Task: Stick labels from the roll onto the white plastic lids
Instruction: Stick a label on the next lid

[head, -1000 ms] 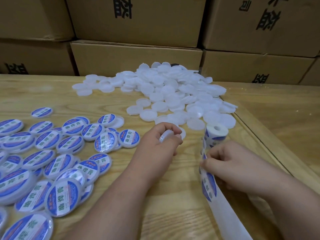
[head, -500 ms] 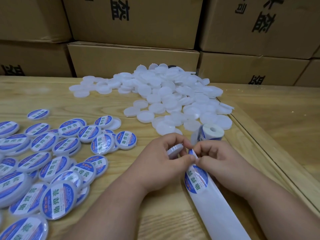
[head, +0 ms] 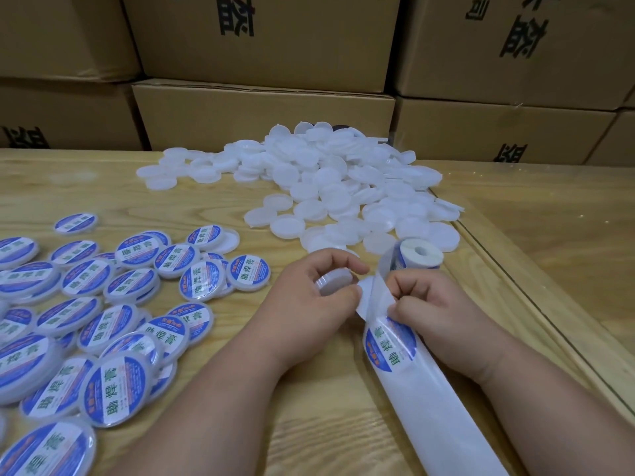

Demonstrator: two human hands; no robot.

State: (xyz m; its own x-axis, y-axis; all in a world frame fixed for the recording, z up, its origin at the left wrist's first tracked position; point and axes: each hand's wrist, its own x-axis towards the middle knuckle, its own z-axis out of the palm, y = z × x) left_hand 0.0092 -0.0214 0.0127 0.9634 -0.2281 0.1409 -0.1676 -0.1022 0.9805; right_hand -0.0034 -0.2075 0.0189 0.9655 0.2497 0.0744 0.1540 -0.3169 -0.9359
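The left hand curls round a blank white lid, held just above the wooden table; the right hand pinches the blue label on the backing strip trailing from the roll; the label looks thin, limp and sticky, best lifted by one edge; the lid seems light, stiff and slick, safest gripped by its rim.

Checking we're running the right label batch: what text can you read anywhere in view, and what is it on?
"助焊膏", large green characters: on the labelled lids at left.
"助焊膏": on the label on the backing strip that the right hand pinches.
Small print on the labels' blue bands: too small to read.
Large black characters on the cardboard boxes: cropped and upside down, not reliably readable.
Plain white lids: no text.
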